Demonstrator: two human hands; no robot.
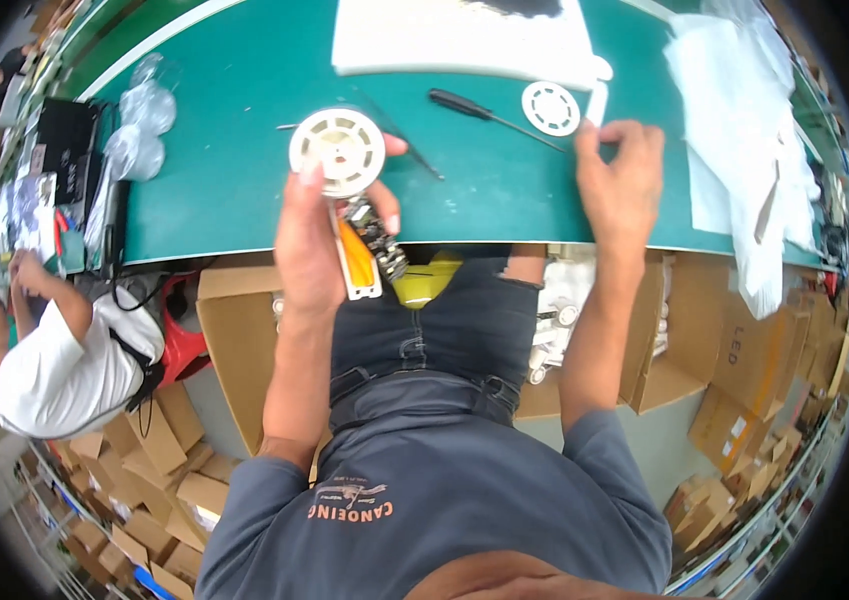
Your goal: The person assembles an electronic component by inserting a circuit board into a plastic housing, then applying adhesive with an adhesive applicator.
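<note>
The work looks partway through: the white handheld-fan-like device (348,192) is open, its circuit board (376,238) and orange insert (354,252) uncovered below a slotted round head. It is held up over the near edge of the worktop (214,200), left of its middle, in the left hand (306,235), whose thumb and fingers close around it. Toward the far edge, right of middle, a loose slotted disc (551,108) lies flat near a black-handled screwdriver (459,102), which nobody holds. The right hand (622,180) is beside a white strip (597,100), fingers bent toward the thumb; whether they pinch it I cannot tell. The housing remains uncovered, and disc and strip are separate from it.
</note>
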